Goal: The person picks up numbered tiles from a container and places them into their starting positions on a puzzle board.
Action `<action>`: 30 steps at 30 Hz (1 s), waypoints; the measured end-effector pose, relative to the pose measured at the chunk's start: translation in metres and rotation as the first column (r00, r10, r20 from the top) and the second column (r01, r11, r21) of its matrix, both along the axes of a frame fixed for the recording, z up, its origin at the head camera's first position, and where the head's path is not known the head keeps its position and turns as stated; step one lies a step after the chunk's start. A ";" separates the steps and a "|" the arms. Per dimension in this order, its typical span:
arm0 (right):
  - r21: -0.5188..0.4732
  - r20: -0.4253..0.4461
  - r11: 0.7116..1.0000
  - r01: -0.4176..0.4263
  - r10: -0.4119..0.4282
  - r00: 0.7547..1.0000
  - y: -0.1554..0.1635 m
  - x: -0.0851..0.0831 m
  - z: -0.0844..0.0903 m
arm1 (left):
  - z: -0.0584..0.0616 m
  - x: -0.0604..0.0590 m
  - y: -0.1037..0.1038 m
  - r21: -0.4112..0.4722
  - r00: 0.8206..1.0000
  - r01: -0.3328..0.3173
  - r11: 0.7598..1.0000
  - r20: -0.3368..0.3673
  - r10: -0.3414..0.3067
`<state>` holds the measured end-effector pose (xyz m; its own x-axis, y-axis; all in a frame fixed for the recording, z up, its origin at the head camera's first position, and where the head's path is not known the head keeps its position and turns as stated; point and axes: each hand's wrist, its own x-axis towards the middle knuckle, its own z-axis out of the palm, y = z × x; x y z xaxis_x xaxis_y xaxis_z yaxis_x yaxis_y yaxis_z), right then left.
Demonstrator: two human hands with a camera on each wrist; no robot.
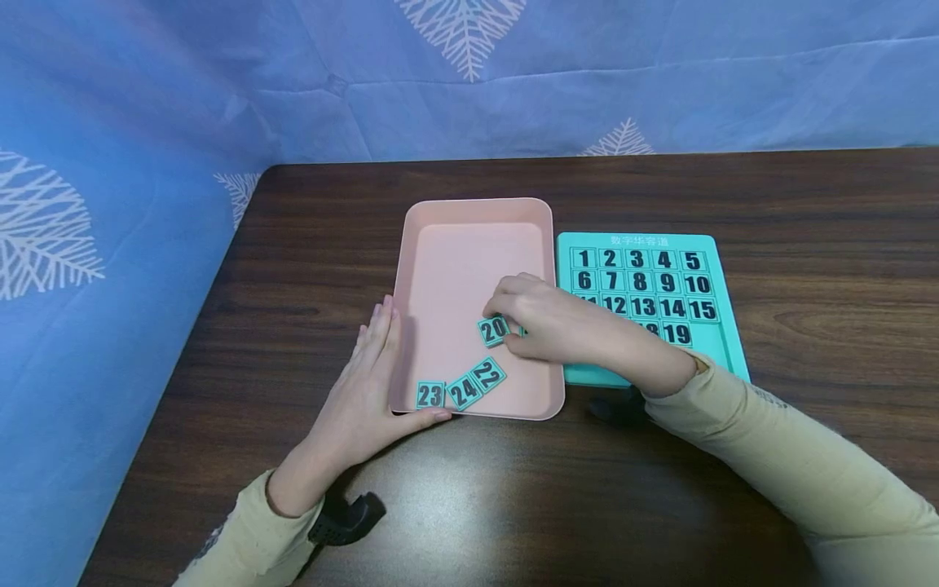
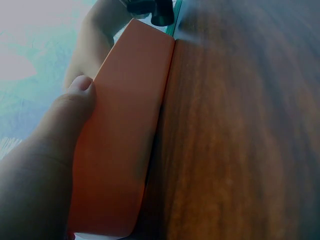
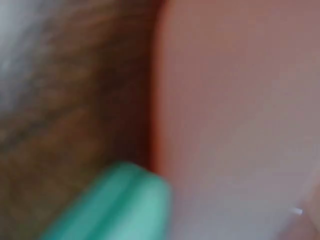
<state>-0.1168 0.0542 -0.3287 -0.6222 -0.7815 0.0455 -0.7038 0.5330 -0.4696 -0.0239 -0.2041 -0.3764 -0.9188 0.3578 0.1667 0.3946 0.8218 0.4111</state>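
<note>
While the left hand [image 1: 364,391] lies along the near left corner of the shallow pink plastic tray [image 1: 469,236], its fingers straight against the left wall and its thumb stretched along the near wall, the right hand [image 1: 557,322] reaches across the tray's right wall with its fingers curled over the small teal square tile marked 20 [image 1: 494,329]. That tile sits in the right half of the tray, about midway from near to far, and the fingertips pinch its far and right edges; whether it is lifted off the tray floor cannot be told. Three more teal number tiles, 23 [image 1: 430,395], 24 [image 1: 465,391] and 22 [image 1: 488,374], lie in a loose row along the tray's near wall, 24 and 22 touching. Just right of the tray, touching its wall, rests the teal square number-puzzle board [image 1: 715,269], with tiles 1 to 19 seated in rows and the right wrist covering part of the lower rows. Everything stands on the dark brown wooden table [image 1: 807,212], with blue leaf-patterned cloth [image 1: 147,122] behind and to the left.
</note>
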 end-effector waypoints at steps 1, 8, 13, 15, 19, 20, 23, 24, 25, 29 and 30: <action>-0.015 -0.001 1.000 0.005 -0.005 1.000 0.003 0.001 0.003 | 0.000 0.000 0.000 0.002 1.000 -0.001 1.000 0.003 0.001; -0.055 0.022 0.995 0.085 -0.083 0.996 0.033 0.009 0.025 | 0.001 0.001 0.001 -0.010 1.000 -0.017 1.000 0.021 0.017; -0.065 -0.003 0.986 0.153 -0.154 0.988 0.063 0.012 0.033 | 0.001 0.001 0.002 -0.014 0.999 -0.027 1.000 0.024 0.027; -0.061 -0.014 0.981 0.186 -0.187 0.982 0.075 0.012 0.034 | 0.001 0.001 0.002 -0.012 0.999 -0.028 1.000 0.026 0.028; -0.025 -0.046 0.966 0.256 -0.257 0.965 0.099 0.015 0.033 | 0.001 0.001 0.001 -0.011 0.999 -0.024 1.000 0.026 0.025; -0.019 -0.052 0.963 0.269 -0.269 0.962 0.105 0.016 0.031 | 0.000 0.001 0.001 -0.012 0.999 -0.024 1.000 0.024 0.024; 0.006 -0.077 0.955 0.298 -0.296 0.952 0.121 0.017 0.026 | -0.001 0.001 0.001 -0.015 0.999 -0.024 1.000 0.023 0.024; 0.012 -0.087 0.952 0.305 -0.303 0.949 0.126 0.017 0.024 | -0.001 0.001 0.001 -0.014 0.999 -0.024 1.000 0.023 0.025; 0.019 -0.093 0.950 0.312 -0.309 0.946 0.130 0.018 0.022 | -0.001 0.001 0.001 -0.013 0.999 -0.026 1.000 0.024 0.026; 0.059 -0.106 0.936 0.347 -0.339 0.935 0.146 0.019 0.016 | -0.001 0.001 0.001 -0.008 0.999 -0.030 1.000 0.026 0.030; 0.066 -0.101 0.932 0.356 -0.348 0.932 0.150 0.020 0.015 | -0.001 0.001 0.001 -0.008 0.999 -0.031 0.999 0.025 0.031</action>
